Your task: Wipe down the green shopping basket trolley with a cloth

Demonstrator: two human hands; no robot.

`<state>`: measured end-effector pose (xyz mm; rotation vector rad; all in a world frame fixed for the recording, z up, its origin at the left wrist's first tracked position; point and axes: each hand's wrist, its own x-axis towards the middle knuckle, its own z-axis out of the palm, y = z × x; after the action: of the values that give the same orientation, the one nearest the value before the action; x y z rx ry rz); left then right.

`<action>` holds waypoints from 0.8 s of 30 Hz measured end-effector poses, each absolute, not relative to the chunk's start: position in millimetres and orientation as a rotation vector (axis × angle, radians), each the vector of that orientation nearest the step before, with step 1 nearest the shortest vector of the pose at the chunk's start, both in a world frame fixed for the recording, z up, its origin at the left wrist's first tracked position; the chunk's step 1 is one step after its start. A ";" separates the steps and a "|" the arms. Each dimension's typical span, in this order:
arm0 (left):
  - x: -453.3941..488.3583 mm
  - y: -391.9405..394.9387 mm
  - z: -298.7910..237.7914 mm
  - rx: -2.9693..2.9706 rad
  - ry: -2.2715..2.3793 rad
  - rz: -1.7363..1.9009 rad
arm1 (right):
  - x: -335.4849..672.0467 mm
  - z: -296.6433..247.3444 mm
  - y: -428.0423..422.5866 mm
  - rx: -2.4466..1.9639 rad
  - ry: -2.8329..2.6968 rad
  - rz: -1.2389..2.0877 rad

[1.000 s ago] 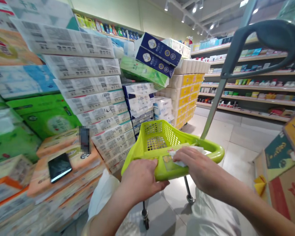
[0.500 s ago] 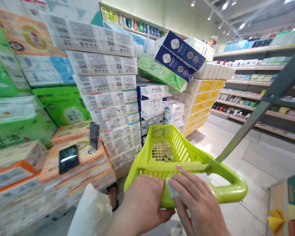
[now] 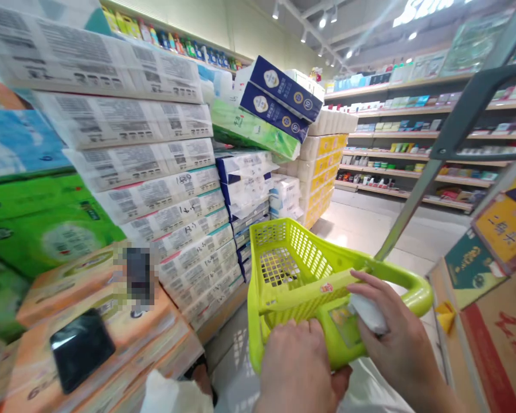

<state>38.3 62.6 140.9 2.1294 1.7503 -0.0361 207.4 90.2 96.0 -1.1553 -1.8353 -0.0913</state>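
A lime-green plastic rolling shopping basket [image 3: 262,304] stands in front of me, tilted, with mesh sides. My left hand [image 3: 298,361] is closed around its near edge, thumb underneath. In my right hand [image 3: 406,344] is a folded white tissue or cloth [image 3: 370,314], held between thumb and fingers against the basket's near end. Beside the tissue, a small picture label [image 3: 344,324] shows on the green plastic. A metal pull handle [image 3: 413,209] with a dark grip rises from the basket on the right.
Tall stacks of packaged tissue paper [image 3: 155,158] line the left. A black phone [image 3: 81,349] lies on an orange tissue pack [image 3: 124,350]. Cardboard boxes [image 3: 499,327] stand close on the right. Stocked shelves [image 3: 413,135] and a tiled floor [image 3: 348,218] lie beyond.
My right hand has moved right along the basket's near end with the tissue, uncovering the picture label. The left hand keeps hold of the edge. The view has shifted to the right.
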 end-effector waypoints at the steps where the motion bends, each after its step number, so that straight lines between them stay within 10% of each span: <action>1: 36.5 63.4 140.7 2.129 1.722 -0.055 | 206.4 95.8 88.6 -1.159 -1.831 -0.086; 12: 24.8 57.5 136.7 2.217 1.799 0.022 | 202.2 131.5 56.0 -1.034 -1.575 0.362; 24: 22.8 54.6 136.1 2.462 1.885 0.163 | 194.6 111.4 65.4 -0.995 -2.254 -0.019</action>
<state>22.8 54.6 136.1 2.4619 1.8849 0.1632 194.6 65.4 111.4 -0.9947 -2.2540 -0.0185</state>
